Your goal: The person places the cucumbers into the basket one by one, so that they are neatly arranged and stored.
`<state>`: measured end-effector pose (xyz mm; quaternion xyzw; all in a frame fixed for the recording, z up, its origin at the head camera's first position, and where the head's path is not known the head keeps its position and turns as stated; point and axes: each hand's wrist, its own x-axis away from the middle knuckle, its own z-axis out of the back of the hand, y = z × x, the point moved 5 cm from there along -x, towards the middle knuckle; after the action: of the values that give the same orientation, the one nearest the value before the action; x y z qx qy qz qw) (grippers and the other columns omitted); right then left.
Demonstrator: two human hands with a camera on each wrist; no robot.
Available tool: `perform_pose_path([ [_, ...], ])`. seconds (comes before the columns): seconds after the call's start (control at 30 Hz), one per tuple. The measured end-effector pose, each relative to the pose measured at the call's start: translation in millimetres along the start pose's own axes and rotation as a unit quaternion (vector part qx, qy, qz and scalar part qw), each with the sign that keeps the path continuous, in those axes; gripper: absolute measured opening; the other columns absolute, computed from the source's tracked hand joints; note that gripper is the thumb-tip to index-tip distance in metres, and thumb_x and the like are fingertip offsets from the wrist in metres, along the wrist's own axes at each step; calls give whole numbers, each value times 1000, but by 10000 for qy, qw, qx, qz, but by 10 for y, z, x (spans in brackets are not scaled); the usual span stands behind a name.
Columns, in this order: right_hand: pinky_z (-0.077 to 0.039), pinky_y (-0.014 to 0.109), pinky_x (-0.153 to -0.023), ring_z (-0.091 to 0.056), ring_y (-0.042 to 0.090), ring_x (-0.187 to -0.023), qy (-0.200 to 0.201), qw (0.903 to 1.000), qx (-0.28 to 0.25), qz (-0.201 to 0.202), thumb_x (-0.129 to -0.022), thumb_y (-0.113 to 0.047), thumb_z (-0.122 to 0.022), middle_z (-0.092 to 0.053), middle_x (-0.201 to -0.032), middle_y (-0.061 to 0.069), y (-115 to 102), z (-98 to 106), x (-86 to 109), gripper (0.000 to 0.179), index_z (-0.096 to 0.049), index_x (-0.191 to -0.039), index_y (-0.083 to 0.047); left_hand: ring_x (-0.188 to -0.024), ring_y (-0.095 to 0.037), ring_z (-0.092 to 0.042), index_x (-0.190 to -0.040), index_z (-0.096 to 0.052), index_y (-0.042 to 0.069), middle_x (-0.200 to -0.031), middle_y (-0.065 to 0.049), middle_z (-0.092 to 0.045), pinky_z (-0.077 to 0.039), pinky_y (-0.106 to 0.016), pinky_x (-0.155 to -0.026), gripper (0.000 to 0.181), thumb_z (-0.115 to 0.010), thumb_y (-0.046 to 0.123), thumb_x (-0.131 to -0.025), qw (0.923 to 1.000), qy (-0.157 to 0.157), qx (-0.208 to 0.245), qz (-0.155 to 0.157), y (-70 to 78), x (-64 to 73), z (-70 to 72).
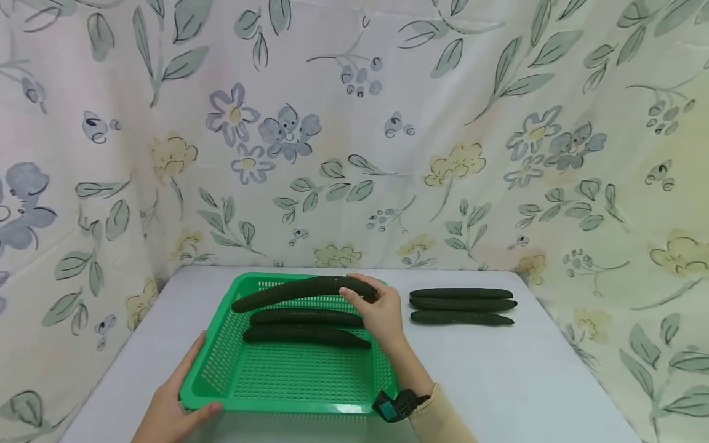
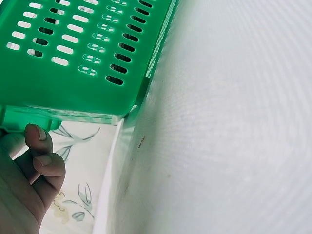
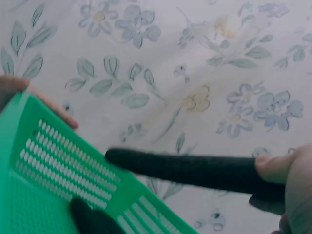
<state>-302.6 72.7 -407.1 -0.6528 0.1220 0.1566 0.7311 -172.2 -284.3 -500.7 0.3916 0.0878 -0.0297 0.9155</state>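
Note:
My right hand (image 1: 383, 312) pinches a long dark green cucumber (image 1: 299, 291) near its right end, thumb in front. The cucumber is held above the back part of a green plastic basket (image 1: 288, 407), its left end over the basket's left side. Two more cucumbers, a rear one (image 1: 307, 317) and a front one (image 1: 304, 335), lie side by side inside. At the basket's front left corner my left hand (image 1: 173, 403) holds the rim, thumb by the front edge and fingers along the left side. In the left wrist view its fingers (image 2: 48, 165) curl beside the rim.
Three cucumbers (image 1: 462, 304) lie in parallel on the white table (image 1: 476, 381), right of the basket. A floral cloth (image 1: 354, 203) hangs behind the table and at both sides. My right wrist wears a black strapped device (image 1: 400, 406).

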Motion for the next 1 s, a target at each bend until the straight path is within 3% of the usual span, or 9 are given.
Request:
perform_pose_path([
  [0.13, -32, 22, -44, -30, 4, -45, -367, 9979, 524, 37, -93, -27, -85, -78, -95, -4, 13, -84, 40, 32, -81, -123, -15, -139, -60, -47, -173, -6, 28, -169, -28, -31, -54, -63, -101, 120, -88, 32, -86, 10000, -12, 4, 8, -4, -6, 6],
  [0.2, -30, 22, -42, -29, 4, -44, -589, 9950, 802, 58, -93, -30, -84, -72, -74, 0, 12, -125, 56, 33, -81, -123, -16, -139, -59, -47, -173, -6, 27, -169, -27, -31, -54, -62, -101, 120, -88, 32, -86, 10000, -26, 2, 25, -12, -10, 1],
  [0.3, -27, 21, -41, -27, 5, -42, -874, 9899, 1112, 104, -92, -33, -85, -57, -56, -1, 15, -180, 78, 34, -81, -123, -18, -139, -60, -47, -173, -6, 27, -169, -27, -30, -53, -64, -101, 120, -88, 31, -86, 10000, -37, 13, 38, -23, -14, -4],
  [0.47, -27, 20, -42, -28, 4, -43, -1029, 9848, 1399, 99, -92, -34, -85, -60, -59, -6, 74, -233, 75, 33, -81, -121, -19, -141, -63, -43, -173, -4, 29, -171, -28, -26, -46, -74, -104, 120, -87, 32, -87, 9999, -94, 113, 58, -42, -15, -16],
  [0.57, -25, 20, -42, -24, 6, -42, -1036, 9826, 1535, -137, -91, -34, -86, -52, -51, -1, 134, -233, 74, 34, -82, -119, -16, -141, -65, -40, -173, -2, 31, -171, -29, -23, -42, -79, -105, 120, -87, 32, -87, 9997, -136, 213, 59, -54, -15, -21],
  [0.63, -24, 22, -42, -23, 7, -42, -1037, 9802, 1617, -481, -89, -32, -88, -55, -51, 3, 174, -215, 83, 35, -83, -118, -13, -141, -66, -40, -172, -2, 32, -171, -29, -23, -42, -79, -104, 120, -86, 32, -87, 9996, -160, 217, 61, -60, -15, -23],
  [0.73, -27, 24, -45, -26, 9, -46, -1022, 9716, 1870, -1028, -84, -31, -91, -75, -70, 8, 219, -174, 105, 36, -85, -112, -10, -141, -66, -40, -172, -2, 32, -170, -30, -24, -42, -79, -104, 120, -86, 32, -87, 9996, -182, 222, 42, -66, -16, -20],
  [0.8, -29, 25, -46, -29, 9, -48, -1060, 9635, 2099, -1278, -81, -30, -93, -79, -80, 8, 224, -153, 118, 36, -85, -110, -10, -141, -66, -40, -172, -2, 32, -170, -30, -23, -42, -79, -104, 120, -87, 31, -87, 9996, -178, 232, 24, -67, -18, -17],
  [1.0, -29, 25, -44, -30, 9, -44, -1308, 9400, 2791, -1465, -74, -30, -97, -63, -53, 5, 199, -143, 137, 36, -86, -101, -8, -140, -66, -40, -172, -2, 32, -171, -30, -23, -43, -78, -104, 119, -86, 31, -87, 9995, -153, 261, 58, -67, -26, -22],
])
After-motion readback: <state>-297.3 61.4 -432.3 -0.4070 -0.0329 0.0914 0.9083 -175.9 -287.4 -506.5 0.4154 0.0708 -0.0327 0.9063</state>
